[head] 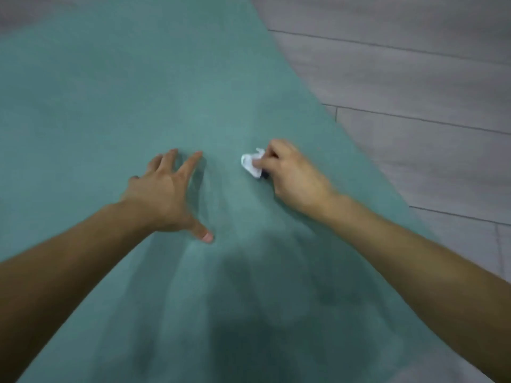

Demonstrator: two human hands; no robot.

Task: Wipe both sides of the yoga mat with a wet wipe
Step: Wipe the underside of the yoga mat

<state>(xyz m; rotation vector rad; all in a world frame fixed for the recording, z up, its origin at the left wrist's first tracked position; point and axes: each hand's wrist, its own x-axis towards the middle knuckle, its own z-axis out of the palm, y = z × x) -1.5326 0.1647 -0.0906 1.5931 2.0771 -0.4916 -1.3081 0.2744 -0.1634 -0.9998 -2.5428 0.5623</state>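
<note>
A teal yoga mat lies flat on the floor and fills most of the view. My left hand rests on the mat near the middle, fingers spread and straight, thumb out toward me. To its right, my right hand holds a crumpled white wet wipe against the mat, fingers curled round it. The wipe sticks out to the left of my knuckles. A darker shadow falls across the near part of the mat.
Grey wood-plank floor runs along the mat's right edge and shows again at the far left corner. The mat's right edge slants from the top middle down to the lower right.
</note>
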